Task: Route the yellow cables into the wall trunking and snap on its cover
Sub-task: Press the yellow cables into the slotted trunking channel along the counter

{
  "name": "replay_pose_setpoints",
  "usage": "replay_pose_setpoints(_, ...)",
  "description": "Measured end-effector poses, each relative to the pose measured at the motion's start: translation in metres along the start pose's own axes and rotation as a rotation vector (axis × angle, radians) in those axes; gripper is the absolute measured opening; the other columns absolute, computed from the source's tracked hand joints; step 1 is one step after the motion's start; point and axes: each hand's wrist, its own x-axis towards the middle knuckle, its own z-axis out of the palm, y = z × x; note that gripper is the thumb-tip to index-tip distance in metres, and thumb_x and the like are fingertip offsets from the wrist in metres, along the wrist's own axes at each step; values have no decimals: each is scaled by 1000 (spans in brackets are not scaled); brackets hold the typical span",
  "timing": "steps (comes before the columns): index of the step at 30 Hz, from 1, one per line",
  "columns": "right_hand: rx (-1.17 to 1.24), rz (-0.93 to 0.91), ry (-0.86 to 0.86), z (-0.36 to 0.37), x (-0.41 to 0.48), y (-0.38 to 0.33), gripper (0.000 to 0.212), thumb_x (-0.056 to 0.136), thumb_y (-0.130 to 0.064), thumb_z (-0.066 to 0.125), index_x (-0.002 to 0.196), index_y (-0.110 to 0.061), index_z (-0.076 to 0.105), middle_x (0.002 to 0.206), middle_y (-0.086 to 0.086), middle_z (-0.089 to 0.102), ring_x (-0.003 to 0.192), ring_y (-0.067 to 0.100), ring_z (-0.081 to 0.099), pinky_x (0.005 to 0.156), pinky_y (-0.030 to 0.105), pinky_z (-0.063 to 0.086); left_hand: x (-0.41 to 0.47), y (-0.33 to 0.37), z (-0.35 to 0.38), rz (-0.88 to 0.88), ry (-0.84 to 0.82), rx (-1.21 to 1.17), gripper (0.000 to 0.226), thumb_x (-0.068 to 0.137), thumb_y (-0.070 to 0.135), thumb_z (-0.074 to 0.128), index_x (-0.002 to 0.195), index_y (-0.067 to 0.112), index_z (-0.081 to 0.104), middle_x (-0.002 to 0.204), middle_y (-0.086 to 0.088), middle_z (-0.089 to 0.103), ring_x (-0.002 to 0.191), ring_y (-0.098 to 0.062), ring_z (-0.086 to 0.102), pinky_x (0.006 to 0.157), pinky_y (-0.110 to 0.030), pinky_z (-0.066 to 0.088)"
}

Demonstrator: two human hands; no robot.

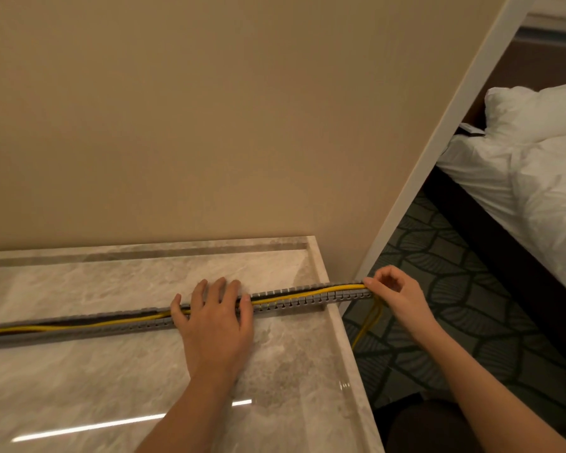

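A person's 2 hands work slotted grey trunking (294, 304) lying on a marble table (275, 371) below a beige wall; the left hand (214, 318) lies flat across the channel, fingers straight and gripping nothing, while the right hand (396, 295) curls at the channel's right end, thumb and forefinger apparently pinching the yellow cables (307, 295). The step looks to be seating the cables: best done by keeping the left palm pressing the trunking down so it cannot slide, drawing the slack taut with the right, and laying the strands low between the slotted walls so a cover can close; no cover is in view. The trunking's long axis runs from lower left to upper right, roughly along the wall, open side up; its right end juts just past the table's edge, where the cables droop toward the carpet.
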Motion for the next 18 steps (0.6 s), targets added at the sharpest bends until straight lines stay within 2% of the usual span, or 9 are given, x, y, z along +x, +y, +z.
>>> replay_pose_setpoints(2,-207,-120,98,4,-5,-16,7,84,-23,66,87,-19,61,89,-4,61,85,7,57,76,21,46,0,0,0,3,6,-1,47,89,41,24,110,27,64,119,5,63,123,-24,49,106,-54,19)
replay_pose_setpoints(3,-295,-205,122,7,-10,-25,10,85,-26,64,94,-22,61,96,-7,60,94,8,55,83,24,44,0,0,1,4,10,-2,46,89,40,25,109,27,64,118,5,64,122,-24,49,106,-54,19)
replay_pose_setpoints(6,-521,-416,21,23,-30,-49,39,90,-44,51,120,-20,57,123,-4,57,117,7,46,100,33,39,0,0,1,3,17,-1,44,89,40,26,107,27,64,116,5,64,121,-24,50,106,-54,20)
replay_pose_setpoints(7,-632,-462,-51,31,-36,-53,48,91,-47,47,129,-18,51,134,-1,52,125,9,41,107,35,33,-1,0,1,4,18,-1,44,89,40,26,107,27,64,116,5,64,121,-24,50,105,-54,20)
replay_pose_setpoints(9,-860,-477,-200,47,-45,-54,65,92,-55,35,145,-17,29,153,1,26,141,13,19,116,33,11,-1,0,0,7,15,2,44,89,40,26,107,27,63,117,5,64,122,-24,50,106,-54,19)
replay_pose_setpoints(11,-1011,-431,-255,63,-50,-51,76,90,-62,17,150,-16,7,158,2,2,144,14,-6,116,32,-8,-1,0,0,8,15,1,45,89,40,25,108,27,63,118,5,64,122,-24,49,106,-54,18)
replay_pose_setpoints(12,-1052,-409,-243,71,-51,-49,80,88,-65,10,149,-15,1,158,4,-4,144,16,-11,115,34,-12,-1,0,0,7,15,-1,45,89,40,25,108,27,63,118,5,64,122,-24,49,106,-54,19)
replay_pose_setpoints(14,-1068,-368,-180,82,-53,-49,84,85,-67,6,149,-14,3,158,8,-2,144,20,-9,115,37,-11,-1,0,-1,9,20,-1,44,89,40,25,108,26,63,118,5,64,122,-24,49,106,-53,19)
replay_pose_setpoints(18,-1045,-350,-112,90,-54,-48,84,83,-67,22,146,-12,26,155,13,20,144,27,13,117,42,9,0,0,0,6,27,5,43,90,40,26,106,26,63,117,5,64,122,-24,49,105,-53,19)
